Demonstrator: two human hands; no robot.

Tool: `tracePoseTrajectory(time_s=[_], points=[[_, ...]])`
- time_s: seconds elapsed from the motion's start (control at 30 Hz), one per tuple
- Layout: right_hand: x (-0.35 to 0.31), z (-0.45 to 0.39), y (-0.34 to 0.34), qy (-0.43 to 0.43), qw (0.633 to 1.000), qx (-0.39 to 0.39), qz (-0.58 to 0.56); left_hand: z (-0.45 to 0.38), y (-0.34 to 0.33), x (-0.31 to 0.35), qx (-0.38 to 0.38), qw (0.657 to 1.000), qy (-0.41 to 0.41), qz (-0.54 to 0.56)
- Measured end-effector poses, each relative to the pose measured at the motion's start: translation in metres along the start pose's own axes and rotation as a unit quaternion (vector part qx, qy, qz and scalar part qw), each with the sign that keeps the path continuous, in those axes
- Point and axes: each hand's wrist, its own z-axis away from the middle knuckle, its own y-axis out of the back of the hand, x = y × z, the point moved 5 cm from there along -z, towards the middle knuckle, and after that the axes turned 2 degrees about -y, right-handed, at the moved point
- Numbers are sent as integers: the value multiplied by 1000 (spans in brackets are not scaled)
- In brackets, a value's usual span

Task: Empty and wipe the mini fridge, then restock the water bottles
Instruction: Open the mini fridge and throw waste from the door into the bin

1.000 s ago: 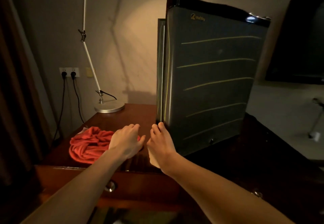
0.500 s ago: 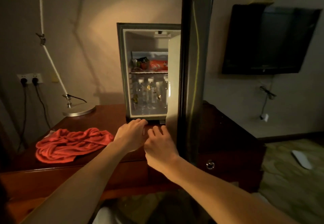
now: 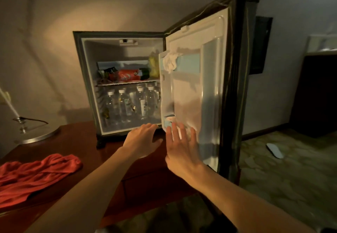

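Dim hotel-ish room with a dark wooden table [image 3: 76, 141], and nearest on its left there's a crumpled red cloth [image 3: 36, 170], with both hands reaching out past it: left hand [image 3: 141, 138] spread flat with relaxed fingers, holding nothing, just at the bottom lip of the mini fridge [image 3: 118, 85], right hand [image 3: 180, 148] also spread, fingers straight against the lower inside of the fridge door [image 3: 206, 86], which is swung wide to the right. Further in, the water bottles [image 3: 131, 105] stand in a row on the fridge floor under a wire shelf [image 3: 127, 82] with snacks, a lamp base [image 3: 36, 134] sits far left, and a white slipper [image 3: 275, 150] lies on the carpet to the right.
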Motion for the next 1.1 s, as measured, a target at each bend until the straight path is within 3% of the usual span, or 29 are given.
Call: tracePoseTrajectory(time_s=[0.33,0.67,0.93,1.1], points=[[122,7,-25,-89,995,-27,-37,-53,-26,65,32,996,-77,34],[229,-14,-55,-106,981,-69,-145,-119,-45,117,72,987,-121,75],[283,-54,-84,-136,960,-100,-224,-175,-71,133,36,992,-104,69],[305,-77,-104,-150,948,-63,-275,-198,-83,129,24,995,-77,57]])
